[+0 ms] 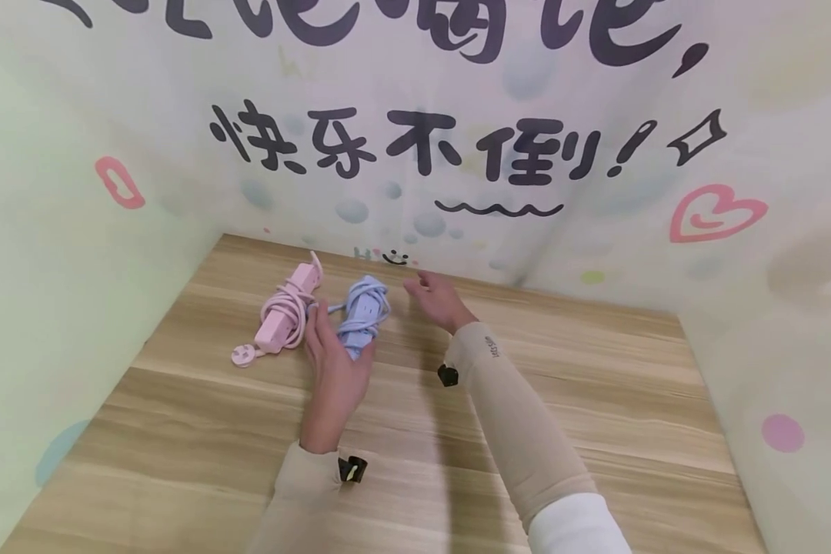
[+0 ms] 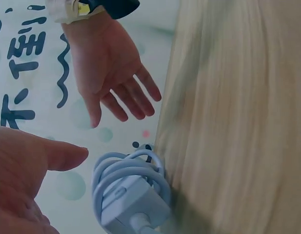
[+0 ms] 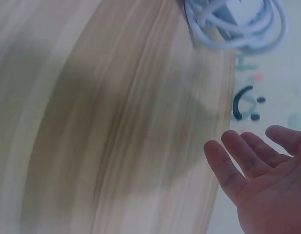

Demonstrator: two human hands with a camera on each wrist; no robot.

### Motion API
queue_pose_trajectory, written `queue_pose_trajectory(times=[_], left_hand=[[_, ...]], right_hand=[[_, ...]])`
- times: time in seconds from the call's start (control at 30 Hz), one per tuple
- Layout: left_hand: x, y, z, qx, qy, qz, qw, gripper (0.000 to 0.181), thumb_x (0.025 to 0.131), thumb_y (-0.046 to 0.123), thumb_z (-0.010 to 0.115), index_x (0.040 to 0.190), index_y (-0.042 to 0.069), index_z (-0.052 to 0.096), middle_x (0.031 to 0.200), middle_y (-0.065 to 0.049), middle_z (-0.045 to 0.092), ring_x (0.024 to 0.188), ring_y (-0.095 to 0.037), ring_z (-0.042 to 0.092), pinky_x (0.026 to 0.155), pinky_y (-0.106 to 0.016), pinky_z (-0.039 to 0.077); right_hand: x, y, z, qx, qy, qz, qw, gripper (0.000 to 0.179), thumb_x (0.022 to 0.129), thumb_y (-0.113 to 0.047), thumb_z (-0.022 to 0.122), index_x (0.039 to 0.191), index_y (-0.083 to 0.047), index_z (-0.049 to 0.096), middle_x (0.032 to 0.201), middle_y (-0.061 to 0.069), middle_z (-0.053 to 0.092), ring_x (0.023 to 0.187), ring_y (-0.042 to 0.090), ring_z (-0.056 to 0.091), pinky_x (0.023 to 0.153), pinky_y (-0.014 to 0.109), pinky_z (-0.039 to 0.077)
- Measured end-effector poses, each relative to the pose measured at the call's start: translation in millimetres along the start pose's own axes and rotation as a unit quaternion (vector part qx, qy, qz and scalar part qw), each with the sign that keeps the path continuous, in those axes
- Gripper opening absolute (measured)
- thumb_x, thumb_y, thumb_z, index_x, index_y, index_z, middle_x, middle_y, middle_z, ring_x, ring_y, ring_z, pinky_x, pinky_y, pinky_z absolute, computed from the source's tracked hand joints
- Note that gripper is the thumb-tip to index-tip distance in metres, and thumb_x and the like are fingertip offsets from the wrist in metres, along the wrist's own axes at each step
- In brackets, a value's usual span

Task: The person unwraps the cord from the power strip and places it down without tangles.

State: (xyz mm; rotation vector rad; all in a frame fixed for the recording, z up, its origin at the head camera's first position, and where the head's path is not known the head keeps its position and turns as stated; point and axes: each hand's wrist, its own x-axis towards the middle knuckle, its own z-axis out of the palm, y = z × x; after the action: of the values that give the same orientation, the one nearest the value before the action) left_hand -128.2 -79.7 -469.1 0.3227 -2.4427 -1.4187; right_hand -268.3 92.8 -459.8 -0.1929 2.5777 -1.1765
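Observation:
A blue power strip [image 1: 364, 311] with its cord wound round it lies on the wooden table [image 1: 595, 400] near the back wall. My left hand [image 1: 332, 368] lies just left of it, fingers straight and pointing between it and a pink power strip [image 1: 285, 317]. In the left wrist view the left thumb [image 2: 57, 155] stands apart from the blue strip [image 2: 130, 195]. My right hand [image 1: 432, 298] hovers to the right of the blue strip, fingers spread and holding nothing. Its open palm [image 3: 270, 183] shows in the right wrist view, away from the blue cord [image 3: 233, 27].
The pink strip's plug [image 1: 243, 355] lies loose at its near end. Printed walls [image 1: 457, 154] close in the table at the back and on both sides. Bare wood stretches toward me and to the right.

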Motion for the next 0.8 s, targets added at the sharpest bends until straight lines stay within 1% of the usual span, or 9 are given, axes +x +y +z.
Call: queue_pose_trajectory(times=[0.07, 0.17, 0.3, 0.43, 0.53, 0.6, 0.67, 0.8], left_hand=[[-3.1, -2.7, 1.0, -0.006, 0.006, -0.002, 1.0, 0.106, 0.085, 0.009, 0.08, 0.162, 0.009, 0.008, 0.166, -0.022, 0.01, 0.154, -0.041, 0.015, 0.124, -0.06, 0.027], [-7.0, -6.5, 2.4, -0.007, 0.016, -0.009, 0.9998, 0.112, 0.08, 0.004, 0.084, 0.162, 0.009, 0.009, 0.165, -0.022, 0.01, 0.152, -0.042, 0.018, 0.121, -0.061, 0.032], [-9.8, -12.8, 4.9, 0.009, 0.026, -0.008, 0.9996, 0.117, 0.072, 0.0, 0.088, 0.162, 0.008, 0.012, 0.163, -0.026, 0.014, 0.15, -0.045, 0.02, 0.122, -0.061, 0.031], [-12.0, -18.9, 5.3, 0.025, 0.017, -0.021, 0.9993, 0.117, 0.071, -0.003, 0.088, 0.161, 0.008, 0.014, 0.162, -0.025, 0.016, 0.149, -0.044, 0.023, 0.122, -0.06, 0.031], [-14.2, -21.3, 3.9, 0.032, 0.002, -0.037, 0.9988, 0.116, 0.072, -0.002, 0.088, 0.161, 0.008, 0.014, 0.162, -0.025, 0.016, 0.149, -0.045, 0.023, 0.122, -0.061, 0.03], [-15.0, -22.4, 2.7, 0.033, -0.001, -0.043, 0.9985, 0.115, 0.072, -0.002, 0.088, 0.161, 0.006, 0.015, 0.162, -0.026, 0.017, 0.15, -0.046, 0.023, 0.122, -0.062, 0.029], [-15.8, -23.0, 1.7, 0.039, -0.002, -0.05, 0.998, 0.109, 0.072, -0.001, 0.087, 0.158, 0.003, 0.02, 0.159, -0.027, 0.021, 0.146, -0.048, 0.028, 0.12, -0.063, 0.032], [-15.4, -23.0, 0.4, 0.061, 0.002, -0.05, 0.9969, 0.082, 0.076, 0.001, 0.083, 0.144, -0.004, 0.036, 0.14, -0.03, 0.039, 0.128, -0.048, 0.045, 0.109, -0.061, 0.043]], right_hand=[[0.9, -4.2, 6.6, 0.008, -0.003, -0.005, 0.9999, 0.076, 0.103, -0.057, 0.045, 0.159, -0.008, 0.031, 0.16, 0.018, 0.042, 0.145, 0.035, 0.046, 0.121, 0.05, 0.038], [1.0, -11.8, 15.6, 0.016, -0.015, -0.013, 0.9997, 0.077, 0.103, -0.057, 0.045, 0.161, -0.01, 0.026, 0.163, 0.017, 0.037, 0.146, 0.035, 0.045, 0.122, 0.051, 0.037], [1.9, -20.1, 26.0, 0.017, -0.013, -0.026, 0.9994, 0.075, 0.104, -0.052, 0.046, 0.162, -0.01, 0.024, 0.165, 0.018, 0.033, 0.146, 0.037, 0.044, 0.123, 0.051, 0.036], [3.7, -23.8, 36.2, 0.032, -0.005, -0.03, 0.999, 0.075, 0.105, -0.047, 0.049, 0.162, -0.006, 0.022, 0.166, 0.018, 0.03, 0.148, 0.037, 0.04, 0.125, 0.05, 0.033], [5.3, -23.9, 43.3, 0.039, 0.0, -0.029, 0.9988, 0.074, 0.106, -0.044, 0.05, 0.162, -0.006, 0.019, 0.166, 0.018, 0.029, 0.15, 0.036, 0.037, 0.126, 0.05, 0.031], [6.2, -24.4, 46.8, 0.041, -0.001, -0.034, 0.9986, 0.073, 0.106, -0.041, 0.05, 0.162, -0.007, 0.019, 0.166, 0.018, 0.029, 0.15, 0.035, 0.037, 0.126, 0.05, 0.031], [6.9, -25.7, 49.3, 0.046, -0.008, -0.038, 0.9982, 0.072, 0.106, -0.038, 0.051, 0.163, -0.008, 0.019, 0.166, 0.017, 0.029, 0.15, 0.035, 0.037, 0.126, 0.05, 0.03], [8.8, -30.4, 52.4, 0.047, -0.024, -0.05, 0.9974, 0.069, 0.106, -0.034, 0.052, 0.162, -0.007, 0.021, 0.166, 0.017, 0.03, 0.152, 0.034, 0.034, 0.128, 0.049, 0.026]])
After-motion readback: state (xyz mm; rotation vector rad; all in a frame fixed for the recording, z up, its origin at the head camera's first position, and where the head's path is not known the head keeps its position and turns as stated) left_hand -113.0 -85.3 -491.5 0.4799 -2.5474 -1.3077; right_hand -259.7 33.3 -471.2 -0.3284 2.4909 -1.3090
